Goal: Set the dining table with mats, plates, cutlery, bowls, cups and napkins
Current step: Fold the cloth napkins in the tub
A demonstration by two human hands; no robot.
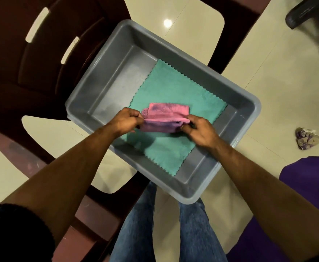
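A grey plastic tub point(105, 72) rests on a dark brown chair, tilted diagonally in the head view. A teal cloth point(173, 87) with zigzag edges lies flat on the tub's floor. Above it I hold a folded pink napkin point(166, 114) stretched between both hands. My left hand point(126, 120) pinches its left end. My right hand point(200, 129) pinches its right end. The napkin's lower fold hangs in shadow between my hands.
The brown chair point(32, 63) has a slotted back at the left and an armrest point(22, 148) near my left arm. A crumpled purple-and-white rag point(306, 138) lies on the tiled floor at right. A purple surface point(310, 186) fills the lower right. A dark chair leg point(306, 14) stands at top right.
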